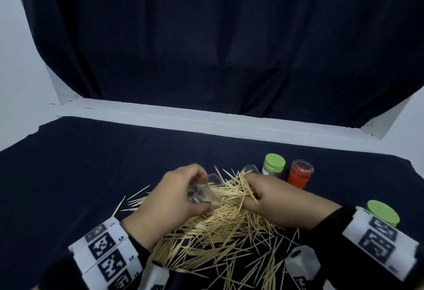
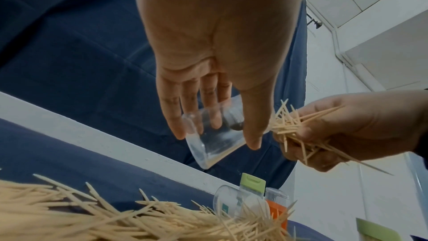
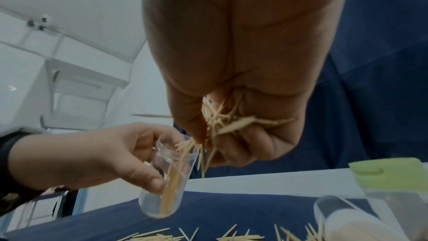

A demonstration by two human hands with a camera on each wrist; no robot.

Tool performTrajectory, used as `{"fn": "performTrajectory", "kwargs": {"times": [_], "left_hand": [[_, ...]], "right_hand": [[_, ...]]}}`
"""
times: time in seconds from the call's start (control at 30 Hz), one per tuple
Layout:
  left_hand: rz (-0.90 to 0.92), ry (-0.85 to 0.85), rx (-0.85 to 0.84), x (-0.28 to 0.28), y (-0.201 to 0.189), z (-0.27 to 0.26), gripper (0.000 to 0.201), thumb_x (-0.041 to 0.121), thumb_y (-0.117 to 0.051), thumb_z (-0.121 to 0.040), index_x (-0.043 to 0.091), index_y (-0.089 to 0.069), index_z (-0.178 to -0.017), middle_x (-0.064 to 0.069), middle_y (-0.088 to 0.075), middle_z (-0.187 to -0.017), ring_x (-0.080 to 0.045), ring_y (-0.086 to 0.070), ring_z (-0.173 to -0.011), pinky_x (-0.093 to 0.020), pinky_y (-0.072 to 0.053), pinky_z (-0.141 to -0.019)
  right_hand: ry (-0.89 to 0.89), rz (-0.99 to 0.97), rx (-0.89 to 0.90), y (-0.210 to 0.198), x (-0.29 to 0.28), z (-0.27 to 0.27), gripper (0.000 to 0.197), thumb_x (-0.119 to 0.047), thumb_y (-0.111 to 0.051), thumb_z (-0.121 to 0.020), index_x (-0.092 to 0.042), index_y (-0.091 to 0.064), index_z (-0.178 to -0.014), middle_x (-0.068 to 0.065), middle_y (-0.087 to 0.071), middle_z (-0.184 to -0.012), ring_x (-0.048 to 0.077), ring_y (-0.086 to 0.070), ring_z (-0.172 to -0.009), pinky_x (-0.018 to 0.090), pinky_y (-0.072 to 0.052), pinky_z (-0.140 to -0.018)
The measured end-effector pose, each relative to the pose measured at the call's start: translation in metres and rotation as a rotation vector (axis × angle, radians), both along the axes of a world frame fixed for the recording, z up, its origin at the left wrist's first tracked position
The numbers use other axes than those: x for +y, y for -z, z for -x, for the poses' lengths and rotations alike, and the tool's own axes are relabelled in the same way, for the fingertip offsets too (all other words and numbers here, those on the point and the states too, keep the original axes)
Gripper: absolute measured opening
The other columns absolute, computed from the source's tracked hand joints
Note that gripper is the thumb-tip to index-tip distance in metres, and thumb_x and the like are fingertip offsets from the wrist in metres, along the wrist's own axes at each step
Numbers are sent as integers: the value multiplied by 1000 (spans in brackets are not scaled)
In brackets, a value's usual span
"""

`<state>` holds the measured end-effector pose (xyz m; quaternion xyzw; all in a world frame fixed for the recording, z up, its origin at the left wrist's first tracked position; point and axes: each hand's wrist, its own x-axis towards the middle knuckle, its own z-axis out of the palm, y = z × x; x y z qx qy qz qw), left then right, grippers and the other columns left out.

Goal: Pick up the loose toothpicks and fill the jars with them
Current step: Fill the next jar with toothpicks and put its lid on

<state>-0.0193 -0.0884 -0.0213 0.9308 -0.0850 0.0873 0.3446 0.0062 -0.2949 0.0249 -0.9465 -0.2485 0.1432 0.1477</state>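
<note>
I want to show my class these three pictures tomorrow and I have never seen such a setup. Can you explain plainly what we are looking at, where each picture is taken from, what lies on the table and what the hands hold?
No machine here: a person works with two bare hands, wearing one camera on the head and one on each wrist. The head view looks down at the table; the wrist views look along each hand. The left hand holds a clear jar, tilted, with a few toothpicks inside. The right hand grips a bunch of toothpicks at the jar's mouth. A pile of loose toothpicks lies on the dark blue cloth. Behind stand a green-lidded jar and a red jar.
</note>
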Motion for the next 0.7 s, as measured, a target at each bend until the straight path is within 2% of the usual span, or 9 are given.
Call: {"fn": "performTrajectory", "kwargs": {"times": [0.07,0.13,0.2,0.33,0.43,0.53,0.63,0.7], "left_hand": [[-2,-4,4,-1,-2,-1,46,30,-88,-60,39,-53,-88,14,-61,-94,2,-58,-86,-22,-50,-75],[-14,1,20,-2,-4,-2,47,28,-88,-59,39,-54,-89,17,-60,-94,2,-59,-87,-28,-52,-78],[-43,7,22,-5,-6,-4,47,29,-87,-60,37,-55,-92,18,-60,-95,2,-58,-88,-28,-51,-78],[-74,-17,5,-12,-7,-6,48,32,-85,-62,33,-56,-101,17,-59,-98,-1,-58,-89,-25,-49,-79],[-70,-21,12,-15,-4,-7,48,35,-84,-62,33,-58,-102,15,-62,-99,-2,-59,-90,-26,-50,-81],[-21,-50,31,-13,0,-8,47,38,-86,-60,33,-59,-97,14,-64,-96,0,-60,-87,-27,-52,-79],[36,-82,33,-8,2,-9,44,38,-88,-58,33,-58,-89,15,-64,-85,2,-60,-79,-27,-53,-74],[56,-89,34,-8,2,-9,43,39,-89,-57,33,-58,-87,15,-64,-81,2,-60,-76,-26,-53,-71]], "right_hand": [[-50,81,-21,-1,4,-5,24,-31,-50,-94,-12,-47,-108,7,-60,-103,21,-57,-91,36,-47,-81],[-97,147,-55,-5,10,-10,24,-28,-48,-95,-12,-45,-112,8,-58,-104,22,-53,-89,32,-44,-76],[-113,198,-93,-9,17,-14,19,-25,-47,-95,-13,-46,-110,6,-56,-103,22,-51,-90,29,-38,-76],[-105,247,-201,-8,31,-18,17,-10,-51,-90,-17,-48,-105,3,-54,-108,24,-55,-102,37,-46,-87],[-44,146,-197,-14,33,-17,21,-13,-61,-86,-22,-45,-98,-2,-48,-101,22,-57,-98,38,-50,-84],[30,-56,-118,-21,27,-18,35,-22,-77,-76,-31,-55,-102,-9,-55,-95,10,-58,-80,26,-52,-71],[65,-235,-108,-22,20,-18,25,-21,-81,-73,-31,-65,-89,-11,-60,-76,0,-53,-63,12,-43,-58],[85,-285,-137,-19,18,-17,15,-24,-79,-76,-30,-70,-86,-10,-60,-71,1,-52,-62,10,-41,-58]]}}
